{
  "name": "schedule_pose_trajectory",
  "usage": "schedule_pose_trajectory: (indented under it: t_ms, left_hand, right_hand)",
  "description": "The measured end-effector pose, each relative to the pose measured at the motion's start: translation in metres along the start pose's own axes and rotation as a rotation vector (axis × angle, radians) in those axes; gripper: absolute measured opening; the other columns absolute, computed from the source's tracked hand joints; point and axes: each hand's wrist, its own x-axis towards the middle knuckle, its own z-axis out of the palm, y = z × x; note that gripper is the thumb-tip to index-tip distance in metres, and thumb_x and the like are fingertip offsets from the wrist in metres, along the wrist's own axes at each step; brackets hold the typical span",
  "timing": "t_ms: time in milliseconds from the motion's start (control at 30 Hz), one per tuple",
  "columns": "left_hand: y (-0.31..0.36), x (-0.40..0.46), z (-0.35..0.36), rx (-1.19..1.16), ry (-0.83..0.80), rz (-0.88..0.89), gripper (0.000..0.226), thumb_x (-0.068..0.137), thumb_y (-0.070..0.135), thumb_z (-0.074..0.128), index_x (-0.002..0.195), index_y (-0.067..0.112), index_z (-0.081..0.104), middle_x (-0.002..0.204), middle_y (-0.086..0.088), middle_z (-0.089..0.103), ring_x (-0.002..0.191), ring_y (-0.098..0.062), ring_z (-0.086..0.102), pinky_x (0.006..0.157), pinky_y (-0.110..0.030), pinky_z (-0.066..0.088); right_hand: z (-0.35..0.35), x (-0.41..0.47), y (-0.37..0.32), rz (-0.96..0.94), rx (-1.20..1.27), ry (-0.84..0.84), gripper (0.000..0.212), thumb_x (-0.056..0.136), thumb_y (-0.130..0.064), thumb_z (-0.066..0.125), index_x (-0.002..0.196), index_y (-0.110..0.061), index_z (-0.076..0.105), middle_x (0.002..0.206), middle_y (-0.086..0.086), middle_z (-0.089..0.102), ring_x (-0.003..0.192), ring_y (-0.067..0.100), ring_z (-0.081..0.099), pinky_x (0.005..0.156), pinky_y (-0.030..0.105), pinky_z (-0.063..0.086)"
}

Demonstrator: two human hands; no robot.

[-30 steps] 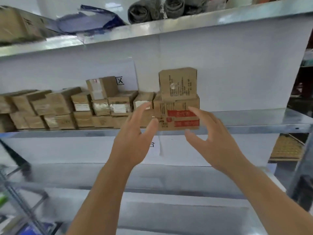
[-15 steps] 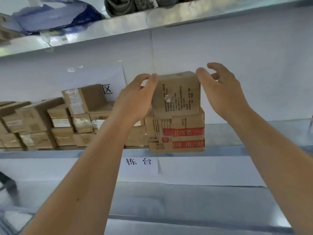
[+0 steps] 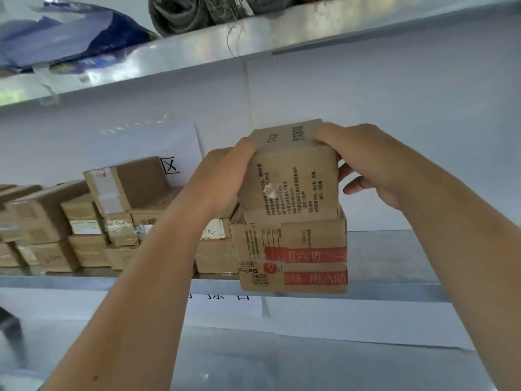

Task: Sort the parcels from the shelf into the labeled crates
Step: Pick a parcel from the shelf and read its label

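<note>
Reaching up, left hand and right hand hold a small cardboard parcel in a two-sided grip, tilted atop a "SixPro" box with red tape on the shelf; its print is unreadable, and farther parcels blur

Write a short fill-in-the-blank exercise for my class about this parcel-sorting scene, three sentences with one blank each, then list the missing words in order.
1. The left hand and right hand grip the top box from its two ______.
2. The top box sits on a larger box marked with bands of ______ tape.
3. Both boxes are on a metal ______, at the right end of a row of smaller parcels.

Missing words: sides; red; shelf
</note>
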Motion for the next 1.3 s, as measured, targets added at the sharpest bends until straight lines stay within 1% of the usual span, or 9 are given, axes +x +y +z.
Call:
schedule_pose_trajectory:
  t_ms: [267,433,533,633,733,900,1067,1167,1300]
  left_hand:
    - [0.012,-0.056,-0.027,-0.062,-0.059,0.132,0.043,0.106,0.051,0.043,0.079,0.022,0.06,0.047,0.019,0.057,0.061,-0.007,0.06,0.066,-0.028,0.05]
    - [0.009,-0.115,-0.038,-0.157,-0.188,0.291,0.043,0.107,0.046,0.043,0.075,0.025,0.063,0.051,0.022,0.062,0.052,0.006,0.059,0.069,-0.033,0.045]
    - [0.009,-0.149,-0.026,-0.292,-0.276,0.288,0.037,0.104,0.042,0.051,0.078,0.025,0.071,0.061,0.02,0.068,0.069,-0.008,0.065,0.076,-0.033,0.054]
    - [0.01,-0.185,0.001,-0.449,-0.402,0.236,0.017,0.104,0.03,0.06,0.102,0.039,0.074,0.083,0.026,0.077,0.08,0.0,0.073,0.078,-0.027,0.064]
    - [0.011,-0.221,0.033,-0.451,-0.587,0.273,0.054,0.094,0.024,0.069,0.141,0.045,0.053,0.13,0.019,0.072,0.107,-0.01,0.075,0.096,-0.051,0.063]
    - [0.025,-0.285,0.075,-0.632,-0.781,0.234,0.08,0.102,-0.009,0.051,0.157,0.049,0.04,0.138,0.003,0.066,0.104,-0.02,0.079,0.094,-0.054,0.064]
    - [0.041,-0.334,0.1,-0.951,-0.948,0.008,0.033,0.104,0.032,0.054,0.131,0.029,0.071,0.13,-0.007,0.072,0.116,-0.042,0.073,0.093,-0.061,0.063]
    - [0.051,-0.367,0.11,-0.91,-1.003,0.012,0.05,0.106,0.057,0.044,0.102,0.016,0.073,0.119,-0.004,0.076,0.12,-0.038,0.072,0.091,-0.059,0.063]
    - [0.066,-0.419,0.127,-0.693,-1.009,0.086,0.064,0.076,0.088,0.039,0.091,0.035,0.07,0.094,0.008,0.08,0.098,-0.023,0.075,0.086,-0.054,0.061]
  right_hand:
    - [-0.002,-0.077,-0.02,0.006,0.037,0.115,0.042,0.096,-0.049,0.047,0.107,-0.021,0.076,0.096,0.005,0.072,0.081,0.018,0.064,0.074,0.037,0.053]
    - [-0.004,-0.162,-0.031,0.042,0.024,0.22,0.041,0.099,-0.048,0.046,0.106,-0.023,0.077,0.099,0.01,0.075,0.084,0.022,0.067,0.085,0.046,0.059]
    - [-0.009,-0.223,-0.025,0.081,0.01,0.326,0.034,0.102,-0.044,0.047,0.105,-0.028,0.076,0.092,0.008,0.076,0.085,0.025,0.072,0.085,0.05,0.061]
    - [-0.022,-0.283,-0.013,0.131,0.034,0.397,0.021,0.105,-0.038,0.053,0.105,-0.051,0.07,0.095,-0.01,0.079,0.088,0.013,0.076,0.076,0.04,0.064]
    - [-0.043,-0.343,0.003,0.179,0.026,0.509,0.039,0.102,-0.024,0.062,0.119,-0.06,0.059,0.103,-0.012,0.077,0.094,0.009,0.074,0.079,0.037,0.064]
    - [-0.058,-0.436,0.024,0.275,-0.071,0.687,0.049,0.096,0.006,0.06,0.115,-0.04,0.063,0.1,-0.007,0.076,0.094,0.011,0.075,0.085,0.049,0.063]
    - [-0.077,-0.514,0.043,0.327,0.204,0.867,0.024,0.102,0.001,0.047,0.121,-0.002,0.062,0.107,0.008,0.077,0.101,0.025,0.073,0.092,0.053,0.059]
    - [-0.083,-0.549,0.05,0.373,0.397,0.919,0.048,0.093,-0.025,0.07,0.129,0.004,0.058,0.119,0.017,0.074,0.107,0.029,0.072,0.066,0.039,0.064]
    - [-0.1,-0.58,0.063,0.446,0.365,0.97,0.039,0.105,-0.047,0.051,0.125,-0.018,0.066,0.099,0.009,0.075,0.084,0.023,0.075,0.057,0.034,0.06]
